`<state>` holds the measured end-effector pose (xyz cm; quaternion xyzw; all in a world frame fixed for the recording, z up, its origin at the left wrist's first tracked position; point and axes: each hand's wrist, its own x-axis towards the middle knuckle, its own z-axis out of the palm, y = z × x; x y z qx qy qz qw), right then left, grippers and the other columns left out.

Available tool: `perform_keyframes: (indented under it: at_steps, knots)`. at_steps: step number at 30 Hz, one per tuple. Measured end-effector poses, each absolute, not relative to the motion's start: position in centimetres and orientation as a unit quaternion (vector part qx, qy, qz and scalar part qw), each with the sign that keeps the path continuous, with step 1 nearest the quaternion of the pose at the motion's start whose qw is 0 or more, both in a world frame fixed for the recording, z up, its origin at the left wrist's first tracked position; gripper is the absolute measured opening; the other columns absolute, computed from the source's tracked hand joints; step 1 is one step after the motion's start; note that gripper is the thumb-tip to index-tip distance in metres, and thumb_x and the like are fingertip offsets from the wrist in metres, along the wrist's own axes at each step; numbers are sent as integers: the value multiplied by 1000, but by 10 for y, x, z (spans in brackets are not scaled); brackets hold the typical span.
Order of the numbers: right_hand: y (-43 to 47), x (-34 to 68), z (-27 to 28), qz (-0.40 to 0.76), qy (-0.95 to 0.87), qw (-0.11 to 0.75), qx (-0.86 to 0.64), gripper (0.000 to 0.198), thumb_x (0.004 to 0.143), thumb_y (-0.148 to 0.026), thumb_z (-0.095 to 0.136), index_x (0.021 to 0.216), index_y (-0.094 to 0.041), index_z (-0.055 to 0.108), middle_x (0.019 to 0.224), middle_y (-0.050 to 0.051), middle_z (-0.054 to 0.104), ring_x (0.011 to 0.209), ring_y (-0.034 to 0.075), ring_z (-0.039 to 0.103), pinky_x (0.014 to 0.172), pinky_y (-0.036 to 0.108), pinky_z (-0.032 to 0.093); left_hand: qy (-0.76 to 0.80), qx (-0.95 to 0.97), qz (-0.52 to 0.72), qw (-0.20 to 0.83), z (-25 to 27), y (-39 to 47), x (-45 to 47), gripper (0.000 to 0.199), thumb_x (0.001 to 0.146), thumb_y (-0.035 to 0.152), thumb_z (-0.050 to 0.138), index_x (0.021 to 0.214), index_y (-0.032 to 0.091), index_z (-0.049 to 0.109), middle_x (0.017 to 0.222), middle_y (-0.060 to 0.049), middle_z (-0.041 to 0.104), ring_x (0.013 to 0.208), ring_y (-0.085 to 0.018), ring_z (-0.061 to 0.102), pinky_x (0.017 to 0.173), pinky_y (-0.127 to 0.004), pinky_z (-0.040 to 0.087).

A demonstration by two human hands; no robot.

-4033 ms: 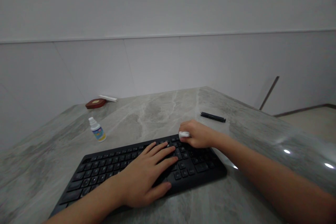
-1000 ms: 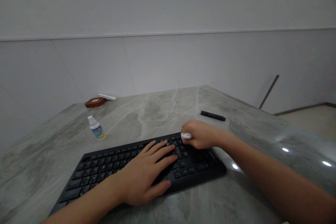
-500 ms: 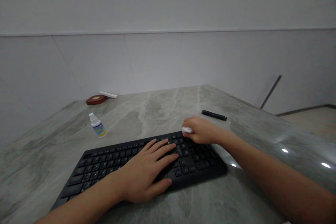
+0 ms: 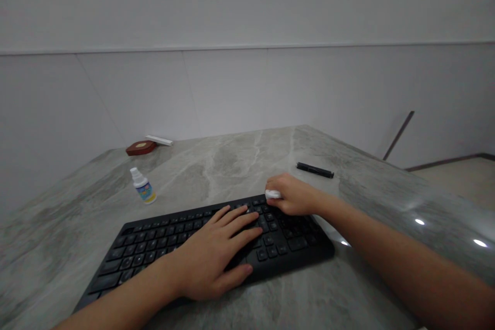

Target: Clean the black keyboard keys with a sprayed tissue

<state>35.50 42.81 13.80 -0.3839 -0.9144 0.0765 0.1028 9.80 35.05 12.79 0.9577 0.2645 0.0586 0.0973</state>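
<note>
A black keyboard (image 4: 278, 268) lies at a slant on the grey marbled table. Spread flat across its middle keys is my left hand (image 4: 216, 255), fingers apart and holding nothing. My right hand (image 4: 290, 195) is closed around a white wad (image 4: 273, 194), perhaps tissue or cloth, at the keyboard's upper right edge. Most of the wad is hidden by the fingers. Keys beneath both hands are partly covered.
A small white spray bottle (image 4: 143, 185) with a blue and yellow label stands left, beyond the keyboard. Behind it lie a red-brown case (image 4: 141, 148) and a flat white object (image 4: 159, 140). A black pen-like stick (image 4: 315, 170) rests past my right hand. A wall (image 4: 232, 93) borders the far side.
My right hand has shifted slightly left and toward me along the keyboard's top edge with the white wad. The left hand stays in place.
</note>
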Motion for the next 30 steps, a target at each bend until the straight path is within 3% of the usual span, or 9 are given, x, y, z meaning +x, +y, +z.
perform_keyframes:
  at_steps: [6, 30]
  knots:
    - [429, 351, 139, 70, -932, 86, -345, 9, 78, -11, 59, 72, -14, 65, 78, 7, 67, 74, 17, 59, 71, 27, 42, 261, 957, 72, 105, 128, 351, 99, 60, 92, 35, 57, 148, 28, 36, 157, -7, 33, 145, -35, 27, 117, -61, 21]
    - [428, 348, 152, 36, -954, 16, -298, 11, 66, -8, 57, 68, -16, 65, 73, 6, 65, 67, 18, 57, 62, 27, 39, 257, 957, 77, 108, 127, 351, 98, 61, 92, 36, 57, 149, 28, 35, 158, -8, 31, 146, -35, 25, 117, -60, 21]
